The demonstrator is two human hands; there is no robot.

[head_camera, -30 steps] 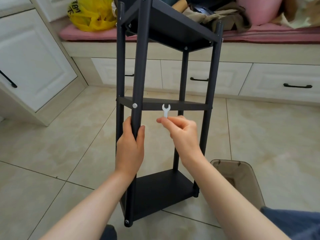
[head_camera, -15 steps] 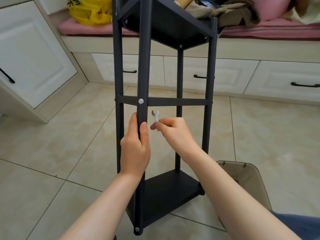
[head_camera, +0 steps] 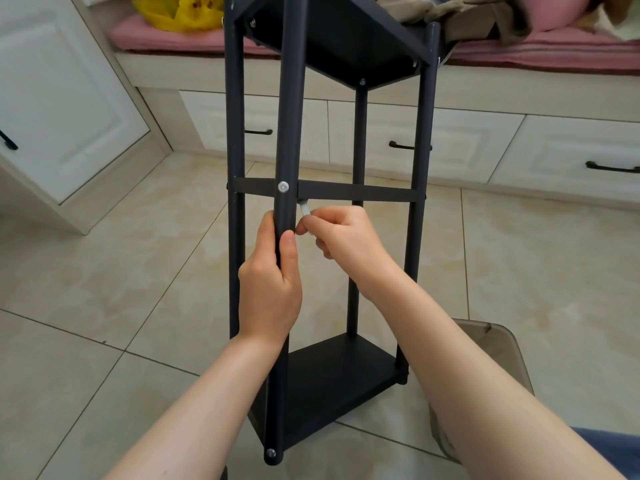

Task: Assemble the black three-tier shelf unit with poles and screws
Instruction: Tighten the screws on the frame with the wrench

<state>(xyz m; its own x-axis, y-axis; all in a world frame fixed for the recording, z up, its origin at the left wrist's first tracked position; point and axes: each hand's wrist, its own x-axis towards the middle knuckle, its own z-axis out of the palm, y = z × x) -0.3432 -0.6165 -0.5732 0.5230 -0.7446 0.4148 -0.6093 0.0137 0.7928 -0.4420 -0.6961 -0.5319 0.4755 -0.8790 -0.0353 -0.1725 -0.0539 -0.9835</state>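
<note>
In the head view, the black shelf unit (head_camera: 332,382) is standing upright on the tiled floor (head_camera: 104,271), its long axis running vertically, its top tier (head_camera: 346,39) reaching toward the far bench and its bottom tier lying near the person. It is looking matte black – four round poles joining three flat tiers, with the middle tier (head_camera: 356,192) showing edge-on as a thin horizontal bar. A silver screw (head_camera: 283,186) is sitting where the near pole (head_camera: 289,133) is crossing that bar, and another is showing at the pole's foot.

The left hand (head_camera: 270,289) is wrapping its fingers around the near pole just below the middle tier, thumb lying up the front. The right hand (head_camera: 346,240) is pinching a small white wrench (head_camera: 305,208) just right of the pole.

Compared with half a second ago, the right hand is sitting closer to the pole – the wrench, then standing clear with its forked end up, is now tucking against the pole's right edge under the middle tier, its head hidden. The left hand is keeping its grip.

A brown bin (head_camera: 498,344) is standing to the near right.
</note>
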